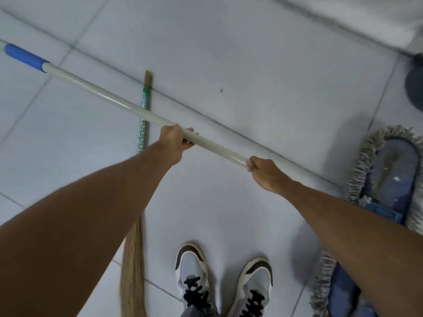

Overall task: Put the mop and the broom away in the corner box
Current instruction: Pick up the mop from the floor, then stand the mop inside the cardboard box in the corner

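Observation:
I hold the mop's long cream handle (96, 89) slantwise above the floor; its blue grip is at the upper left. My left hand (176, 139) is closed around the middle of the handle, and my right hand (266, 172) is closed on it lower down. The flat blue mop head (389, 175) with its grey fringe lies on the tiles at the right, partly hidden behind my right forearm. The broom (142, 133), with a green-wrapped stick and straw bristles, lies flat on the floor under my left arm. The corner box is not in view.
White floor tiles (251, 65) lie all around. My two grey shoes (224, 280) stand at the bottom centre. A dark round object (415, 81) sits at the right edge, and a pale wall base (366, 17) runs across the top right.

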